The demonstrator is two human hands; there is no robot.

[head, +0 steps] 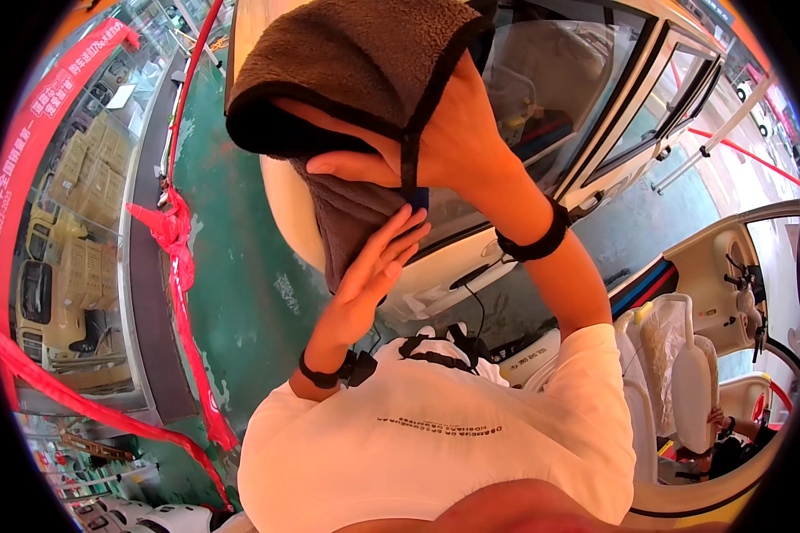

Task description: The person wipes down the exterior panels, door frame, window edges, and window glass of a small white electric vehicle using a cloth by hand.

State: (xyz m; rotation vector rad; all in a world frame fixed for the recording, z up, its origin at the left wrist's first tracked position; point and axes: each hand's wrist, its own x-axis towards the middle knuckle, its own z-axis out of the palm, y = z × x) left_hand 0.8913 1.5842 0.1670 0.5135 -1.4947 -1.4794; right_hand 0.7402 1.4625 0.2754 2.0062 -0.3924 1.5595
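A brown plush cloth with black edging (353, 60) is draped over my right hand (433, 140), whose thumb shows below its rim; the other fingers are partly hidden under the fabric. Lower down, a hanging fold of cloth touches the fingers of my left hand (380, 260), which are stretched out beside it; whether they pinch it is not plain. Both hands are in front of a cream-coloured small vehicle (420, 286) with dark-framed windows. Its black door handle (473, 274) shows below my right forearm.
A second cream vehicle (713, 273) stands at the right with its interior, handlebars and plastic-wrapped seats showing. A co-worker's hand (717, 418) is beside a seat there. Red fabric strips (190, 320) run along a glass front at the left, with cardboard boxes (83, 166) behind it.
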